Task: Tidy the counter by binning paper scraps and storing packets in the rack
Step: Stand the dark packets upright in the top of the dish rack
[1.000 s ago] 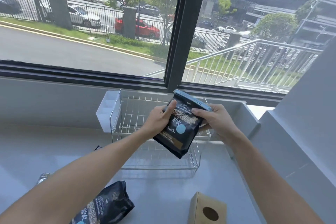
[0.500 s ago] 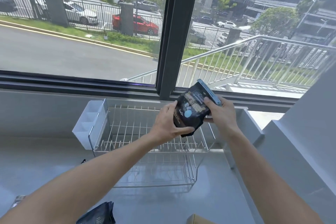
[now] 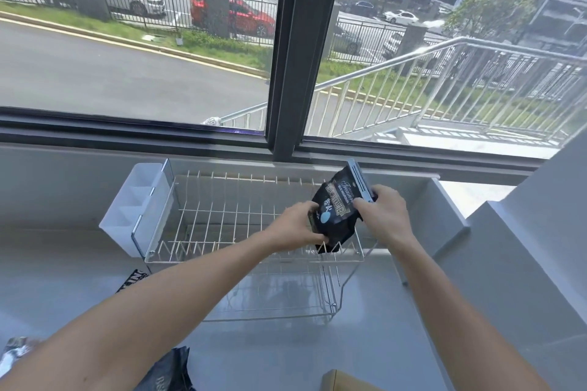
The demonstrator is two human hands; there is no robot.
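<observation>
Both hands hold a shiny black snack packet with a pale blue top strip (image 3: 337,212) over the right end of the white wire rack (image 3: 222,219); its bottom corner touches the front wires. The left hand (image 3: 293,227) grips its lower left side, and the right hand (image 3: 382,211) pinches near the top. The rack stands on the smooth grey worktop (image 3: 374,336), below the window.
</observation>
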